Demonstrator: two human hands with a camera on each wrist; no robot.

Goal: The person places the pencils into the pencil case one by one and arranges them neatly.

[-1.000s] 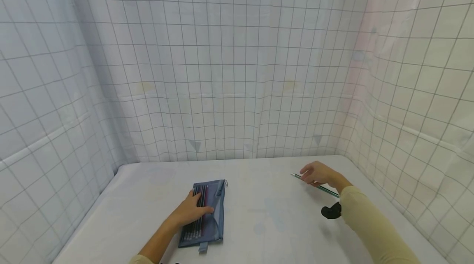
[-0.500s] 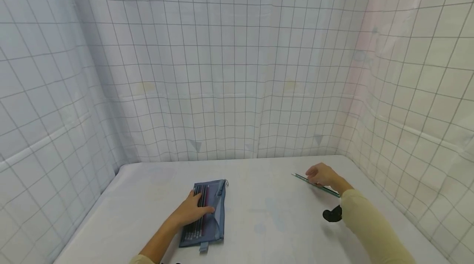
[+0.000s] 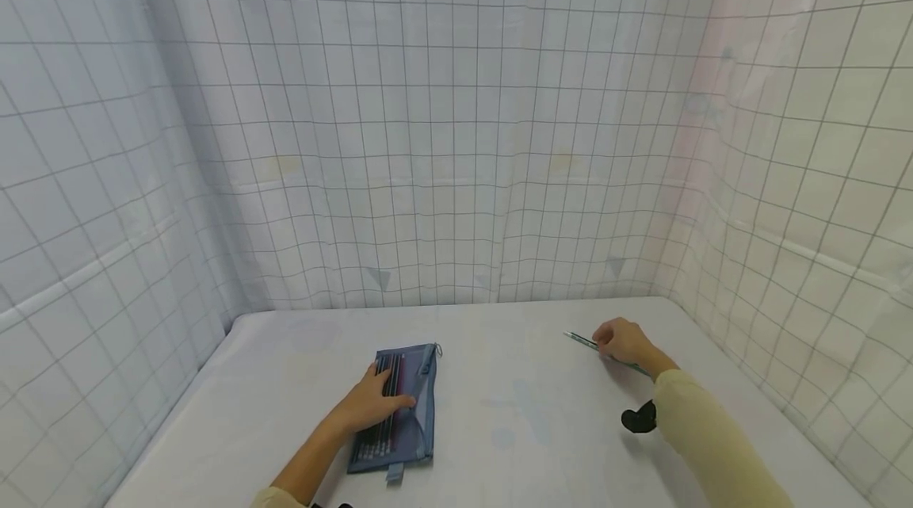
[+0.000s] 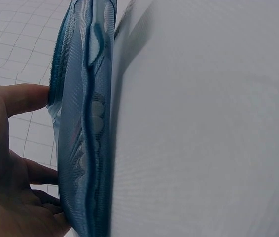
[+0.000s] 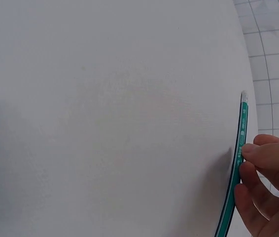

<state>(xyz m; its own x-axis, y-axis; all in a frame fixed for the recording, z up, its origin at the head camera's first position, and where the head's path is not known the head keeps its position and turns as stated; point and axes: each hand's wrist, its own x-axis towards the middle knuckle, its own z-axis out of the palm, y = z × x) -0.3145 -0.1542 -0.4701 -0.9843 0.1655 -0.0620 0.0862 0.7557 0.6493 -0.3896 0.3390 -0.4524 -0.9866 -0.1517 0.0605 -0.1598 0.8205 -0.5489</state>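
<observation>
A blue mesh pencil case (image 3: 417, 433) lies on the white table, left of centre, with several dark pencils (image 3: 381, 437) showing through it. My left hand (image 3: 369, 403) rests on top of it, thumb apart from the fingers. The left wrist view shows the case (image 4: 87, 148) edge-on, with the thumb (image 4: 28, 96) and fingertips touching its upper side. Over at the right, a green pencil (image 3: 581, 340) with a white end lies slantwise. My right hand (image 3: 624, 341) pinches it around its middle; in the right wrist view curled fingers meet the pencil (image 5: 235, 175), whose lower end leaves the frame.
White grid-patterned curtains (image 3: 456, 135) enclose the table (image 3: 499, 381) at the back and both sides. A black wrist camera (image 3: 639, 418) hangs below the right sleeve (image 3: 702, 421), above the tabletop.
My right hand has slid a little to the right along the pencil and its fingers have drawn together on it. The pencil, the left hand and the case stay put.
</observation>
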